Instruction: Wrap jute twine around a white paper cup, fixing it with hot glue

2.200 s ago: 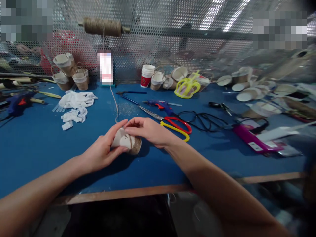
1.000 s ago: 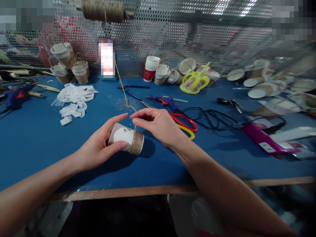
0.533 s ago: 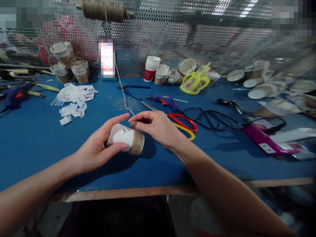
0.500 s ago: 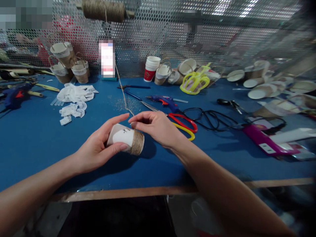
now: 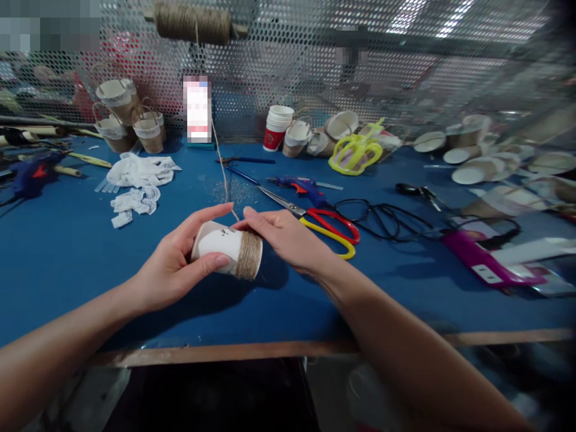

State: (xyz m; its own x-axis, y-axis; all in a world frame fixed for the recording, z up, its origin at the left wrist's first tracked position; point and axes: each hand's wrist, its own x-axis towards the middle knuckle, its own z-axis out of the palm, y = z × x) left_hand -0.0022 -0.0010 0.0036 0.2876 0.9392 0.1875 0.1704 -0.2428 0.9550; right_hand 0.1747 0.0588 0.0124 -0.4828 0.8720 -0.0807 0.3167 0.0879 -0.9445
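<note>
A white paper cup lies on its side, its rim end to the right wrapped in a band of brown twine. My left hand is closed around the cup's base end, thumb on the near side and index finger stretched along the top. My right hand is at the far upper edge of the wrapped band, its fingers closed on the strand where it meets the cup; the fingertips are partly hidden. From there the strand rises to a large twine spool hung on the mesh.
Red-and-yellow-handled scissors, a blue glue gun and pliers lie beyond my hands. White lace sits at left, twine-wrapped cup baskets behind it. A purple power strip and black cable are at right.
My left hand has turned the cup slightly, so its printed marks have shifted. My right hand has rolled, its thumb now lifted above the fingers.
</note>
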